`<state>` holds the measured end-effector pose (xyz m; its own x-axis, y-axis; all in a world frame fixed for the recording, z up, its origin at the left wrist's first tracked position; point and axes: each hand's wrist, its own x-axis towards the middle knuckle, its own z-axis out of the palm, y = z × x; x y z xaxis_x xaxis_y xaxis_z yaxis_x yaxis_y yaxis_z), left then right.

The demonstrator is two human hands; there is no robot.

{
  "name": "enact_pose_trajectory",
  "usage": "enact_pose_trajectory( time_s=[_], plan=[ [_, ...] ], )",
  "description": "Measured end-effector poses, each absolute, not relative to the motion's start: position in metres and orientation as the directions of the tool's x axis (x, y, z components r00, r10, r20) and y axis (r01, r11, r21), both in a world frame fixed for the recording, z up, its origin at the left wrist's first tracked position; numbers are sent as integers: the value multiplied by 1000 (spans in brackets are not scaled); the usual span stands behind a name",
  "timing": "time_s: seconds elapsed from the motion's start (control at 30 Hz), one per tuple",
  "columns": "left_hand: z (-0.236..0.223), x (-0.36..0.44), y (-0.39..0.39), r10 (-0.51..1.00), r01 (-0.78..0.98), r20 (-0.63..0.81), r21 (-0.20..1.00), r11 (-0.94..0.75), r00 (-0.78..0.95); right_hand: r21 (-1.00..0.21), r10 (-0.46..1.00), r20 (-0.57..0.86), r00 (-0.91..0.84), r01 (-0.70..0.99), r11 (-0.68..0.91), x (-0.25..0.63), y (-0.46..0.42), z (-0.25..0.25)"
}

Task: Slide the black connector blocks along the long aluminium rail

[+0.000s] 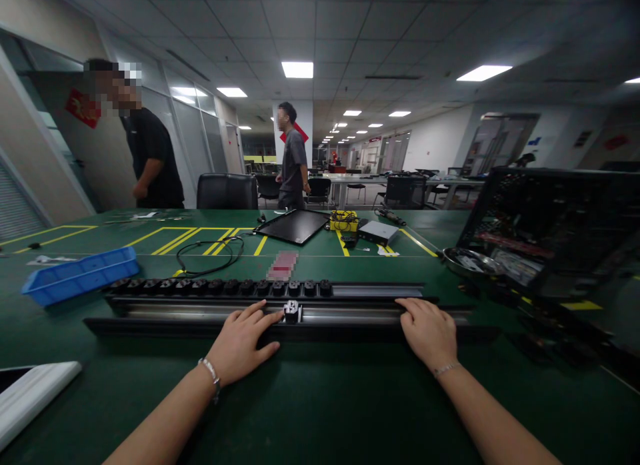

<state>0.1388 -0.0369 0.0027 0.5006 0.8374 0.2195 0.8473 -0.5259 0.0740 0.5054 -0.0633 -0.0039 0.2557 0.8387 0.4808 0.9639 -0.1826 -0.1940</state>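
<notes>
In front of me a long black rail (350, 332) with a shiny metal strip along its channel lies across the green table. A small black block with a silvery top (291, 310) sits in it. My left hand (243, 345) has its fingers spread, and the index fingertip touches or nearly touches the block's left side. Farther right, my right hand (429, 333) lies across the rail with its fingers bent over the far wall; its thumb is hidden. Just behind runs a second rail (375, 290), carrying a row of several black blocks (231, 287) on its left part.
A blue tray (83, 273) stands at left, a looped black cable (210, 255) beyond the rails. Farther back are a flat black panel (295, 226), a yellow box (343, 220) and a grey box (379, 232). A metal bowl (470, 260) and an open black case (550, 232) stand right. Two people are beyond the table.
</notes>
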Motion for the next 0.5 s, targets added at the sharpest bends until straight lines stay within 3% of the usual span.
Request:
enact_pose_trajectory(
  time_s=[0.5],
  plan=[
    [5,141,-37,853,857,189,84,-508,487,-188,853,449,267,961,-202,505,-63,-3]
  ],
)
